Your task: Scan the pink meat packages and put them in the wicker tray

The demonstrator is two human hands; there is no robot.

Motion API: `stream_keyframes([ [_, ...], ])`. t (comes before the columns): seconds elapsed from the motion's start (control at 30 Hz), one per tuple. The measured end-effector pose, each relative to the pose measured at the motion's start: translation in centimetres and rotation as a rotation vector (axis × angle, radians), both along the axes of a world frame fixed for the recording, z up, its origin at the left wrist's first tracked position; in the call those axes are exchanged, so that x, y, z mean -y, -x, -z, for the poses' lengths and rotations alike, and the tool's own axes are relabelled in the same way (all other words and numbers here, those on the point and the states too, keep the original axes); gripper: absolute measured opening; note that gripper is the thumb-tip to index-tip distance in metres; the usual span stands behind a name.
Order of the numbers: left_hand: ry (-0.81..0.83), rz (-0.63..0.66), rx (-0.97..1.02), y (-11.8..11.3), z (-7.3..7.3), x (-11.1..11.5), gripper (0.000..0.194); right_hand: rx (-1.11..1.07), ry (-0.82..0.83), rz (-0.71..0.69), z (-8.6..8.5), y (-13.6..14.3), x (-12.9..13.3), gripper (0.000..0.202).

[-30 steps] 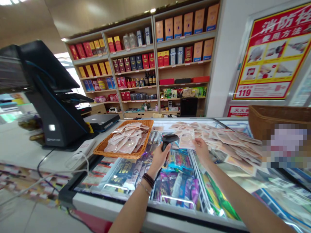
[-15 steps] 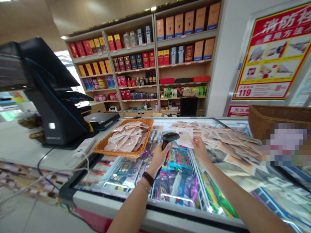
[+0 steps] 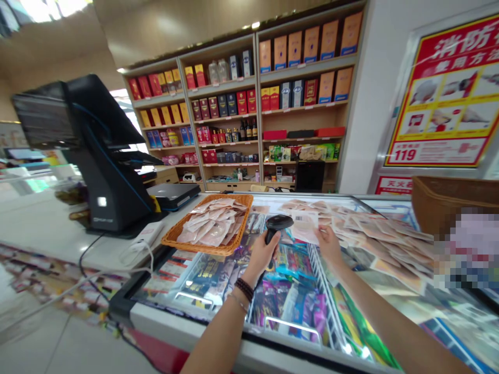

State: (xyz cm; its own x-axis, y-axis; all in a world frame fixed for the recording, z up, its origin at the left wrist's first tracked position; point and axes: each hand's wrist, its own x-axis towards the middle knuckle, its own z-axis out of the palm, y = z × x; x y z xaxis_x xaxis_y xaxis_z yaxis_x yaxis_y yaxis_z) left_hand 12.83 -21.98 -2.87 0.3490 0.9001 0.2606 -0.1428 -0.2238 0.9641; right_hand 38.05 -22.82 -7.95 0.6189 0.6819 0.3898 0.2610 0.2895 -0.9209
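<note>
A black handheld scanner [image 3: 279,222] is gripped by its handle in my left hand [image 3: 262,253], its head tilted toward a flat packet. That packet [image 3: 305,226], pale with a small barcode label, is pinched at its right edge by my right hand [image 3: 328,243]. Both hands are above the glass top of a freezer. Many similar flat packets [image 3: 374,228] lie spread on the glass to the right. An orange wicker basket [image 3: 170,242] at the left holds a pile of such packets.
Black checkout terminal [image 3: 103,171] and a flat black device [image 3: 173,193] are on the left counter, with a pale cable [image 3: 101,272] in front. A brown basket [image 3: 448,202] stands at the right. Colourful frozen goods [image 3: 292,291] show beneath the glass. Shelves of boxes [image 3: 226,104] stand behind.
The view has shifted slightly, so the scene sits a little further right and lower. Both hands keep their holds, with the scanner and packet still close together.
</note>
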Motion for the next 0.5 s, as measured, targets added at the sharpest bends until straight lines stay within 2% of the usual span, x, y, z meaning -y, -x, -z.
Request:
stream_keyframes([
  [0.13, -0.050, -0.063, 0.021, 1.2, -1.5, -0.7, 0.065, -0.178, -0.025, -0.006, -0.6, 0.5, -1.5, 0.053],
  [0.27, -0.107, -0.153, 0.040, 4.2, -3.6, -1.9, 0.066, -0.272, -0.038, -0.119, -2.5, 3.0, -5.4, 0.048],
  [0.37, -0.141, -0.256, 0.054, 7.5, -4.9, -2.7, 0.065, -0.248, -0.028, -0.220, -4.8, 6.5, -9.1, 0.044],
  [0.5, -0.153, -0.419, 0.040, 12.5, -5.7, -3.1, 0.066, -0.266, 0.021, -0.360, -7.8, 13.3, -13.9, 0.035],
])
